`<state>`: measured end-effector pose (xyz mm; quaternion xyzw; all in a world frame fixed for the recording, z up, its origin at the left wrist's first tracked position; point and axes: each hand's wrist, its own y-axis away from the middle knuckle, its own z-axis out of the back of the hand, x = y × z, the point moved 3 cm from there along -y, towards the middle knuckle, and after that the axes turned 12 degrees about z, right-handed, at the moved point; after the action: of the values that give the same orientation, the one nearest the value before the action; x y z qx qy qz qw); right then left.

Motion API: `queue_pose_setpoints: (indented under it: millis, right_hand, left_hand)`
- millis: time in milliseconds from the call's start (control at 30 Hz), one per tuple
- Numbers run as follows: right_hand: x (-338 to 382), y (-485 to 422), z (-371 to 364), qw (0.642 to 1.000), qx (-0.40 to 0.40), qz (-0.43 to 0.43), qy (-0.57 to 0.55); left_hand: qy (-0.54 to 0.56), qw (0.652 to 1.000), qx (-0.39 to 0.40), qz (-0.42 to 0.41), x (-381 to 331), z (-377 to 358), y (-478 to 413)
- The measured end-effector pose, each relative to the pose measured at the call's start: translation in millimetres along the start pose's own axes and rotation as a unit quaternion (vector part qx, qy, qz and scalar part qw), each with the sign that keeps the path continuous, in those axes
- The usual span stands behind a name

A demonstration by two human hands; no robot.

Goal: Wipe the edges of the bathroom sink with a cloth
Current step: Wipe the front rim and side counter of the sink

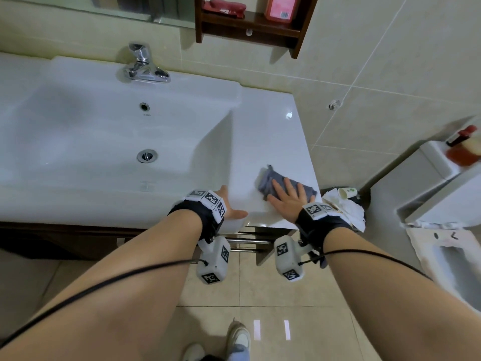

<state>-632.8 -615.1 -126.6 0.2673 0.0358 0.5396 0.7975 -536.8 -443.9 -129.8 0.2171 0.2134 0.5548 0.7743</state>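
Note:
The white bathroom sink (270, 131) fills the left and middle of the head view, with a flat ledge on its right side. A grey cloth (270, 179) lies crumpled on that ledge near the front right corner. My right hand (286, 198) presses flat on the cloth with straight, spread fingers. My left hand (231, 207) rests on the sink's front edge just left of it, thumb up on the ledge, fingers out of sight over the rim. Both wrists carry black bands with marker tags.
A chrome tap (143, 65) stands at the back of the basin, the drain (147, 155) below it. A dark wooden shelf (250, 24) hangs on the tiled wall. A waste bin with tissues (343, 204) sits right of the cabinet, a toilet (442, 191) beyond it.

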Motion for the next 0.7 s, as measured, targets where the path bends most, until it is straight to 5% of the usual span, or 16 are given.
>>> queue_pose_setpoints:
  millis: [167, 433, 700]
  right_hand:
    - [3, 2, 1, 0.999, -0.008, -0.043, 0.003]
    - [73, -3, -18, 0.998, -0.016, 0.063, -0.012]
    - [9, 14, -14, 0.999, -0.037, 0.007, -0.013]
  left_hand:
    - [-0.027, 0.999, 0.0, -0.02, 0, -3, -9]
    - [0.083, 0.996, -0.033, -0.03, -7, -11, -15]
    - [-0.013, 1.0, -0.006, -0.026, 1, -14, -25]
